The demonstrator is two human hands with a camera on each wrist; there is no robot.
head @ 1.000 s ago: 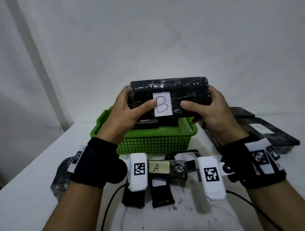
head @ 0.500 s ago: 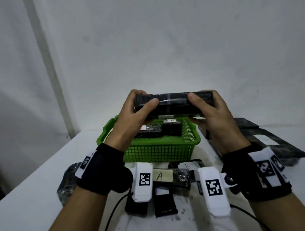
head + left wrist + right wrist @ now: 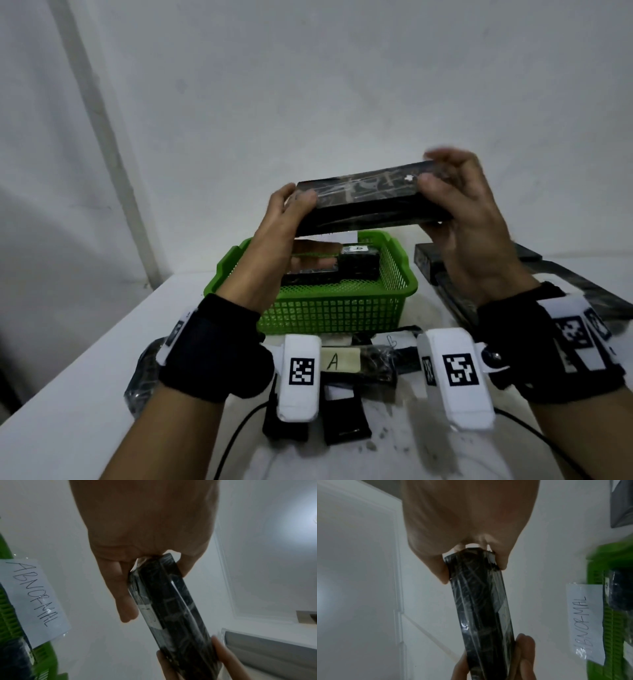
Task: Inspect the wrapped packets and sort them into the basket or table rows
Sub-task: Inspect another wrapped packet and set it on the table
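A dark bundle (image 3: pixel 140 377) at the table's (image 3: pixel 85 394) left edge is half hidden behind the left wrist. The left hand (image 3: pixel 270 240) pinches one end of the long black wrapped packet (image 3: pixel 370 205), held in the air above the green basket (image 3: pixel 335 308); its label faces away. The basket's ABNORMAL label (image 3: pixel 34 601) and its packets are partly covered. The right hand (image 3: pixel 469 222), fingertips blurred, grips the other end. Black packets (image 3: pixel 582 291) at right are cut off.

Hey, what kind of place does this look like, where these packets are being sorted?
Probably a makeshift inspection and sorting station in a plain room: a white table against a bare wall, a green basket tagged with an "ABNORMAL" note, and lettered wrapped packets laid out.
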